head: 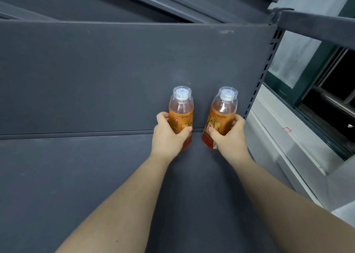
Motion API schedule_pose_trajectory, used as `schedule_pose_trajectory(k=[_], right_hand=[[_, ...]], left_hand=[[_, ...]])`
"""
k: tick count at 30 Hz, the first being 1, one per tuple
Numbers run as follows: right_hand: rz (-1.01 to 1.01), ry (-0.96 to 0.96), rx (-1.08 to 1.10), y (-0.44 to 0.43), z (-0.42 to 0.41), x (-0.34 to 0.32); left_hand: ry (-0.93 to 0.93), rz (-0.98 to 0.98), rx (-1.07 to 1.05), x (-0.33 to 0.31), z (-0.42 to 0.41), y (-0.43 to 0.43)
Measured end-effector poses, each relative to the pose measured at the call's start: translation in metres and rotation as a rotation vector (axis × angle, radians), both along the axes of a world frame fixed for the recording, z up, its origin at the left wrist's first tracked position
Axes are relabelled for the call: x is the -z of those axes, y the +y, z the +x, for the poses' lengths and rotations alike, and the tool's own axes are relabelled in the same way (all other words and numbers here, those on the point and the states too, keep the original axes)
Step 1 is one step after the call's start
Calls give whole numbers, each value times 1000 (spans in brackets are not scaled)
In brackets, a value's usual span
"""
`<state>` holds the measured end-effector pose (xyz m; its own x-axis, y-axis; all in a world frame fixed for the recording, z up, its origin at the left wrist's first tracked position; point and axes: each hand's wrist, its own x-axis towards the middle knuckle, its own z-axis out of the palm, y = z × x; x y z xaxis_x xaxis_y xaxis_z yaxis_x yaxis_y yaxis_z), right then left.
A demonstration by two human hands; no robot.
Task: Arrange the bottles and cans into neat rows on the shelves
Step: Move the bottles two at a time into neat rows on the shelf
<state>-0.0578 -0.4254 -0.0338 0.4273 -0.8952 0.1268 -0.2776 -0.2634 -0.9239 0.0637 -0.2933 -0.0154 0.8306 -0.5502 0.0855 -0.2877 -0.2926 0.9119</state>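
While each of the hands grips an orange-labelled drink bottle at the grey shelf's (76,176) back, left hand (169,135) hides left bottle's (181,110) base; right hand (228,137) covers right bottle's (221,114) label, print unreadable.

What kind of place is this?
Probably a shop or stockroom. The grey metal shelf and its slotted upright look like store racking. The left hand grips the left bottle, the right hand the right bottle, both orange-labelled drinks.
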Motion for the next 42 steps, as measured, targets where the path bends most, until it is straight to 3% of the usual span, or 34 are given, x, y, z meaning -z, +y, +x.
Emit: schedule_pose_trajectory(k=[4, 17, 24, 33, 42], right_hand=[[-122, 129, 109, 3, 7, 0], [2, -17, -117, 6, -7, -3], [-105, 111, 13, 4, 2, 1], [-12, 46, -80, 1, 1, -1], [-49, 90, -5, 2, 10, 6]], left_hand=[[-137, 125, -91, -1, -8, -6], [61, -6, 90, -2, -8, -1], [-71, 126, -10, 4, -15, -6], [-29, 83, 73, 4, -9, -8], [-17, 98, 31, 6, -15, -14]])
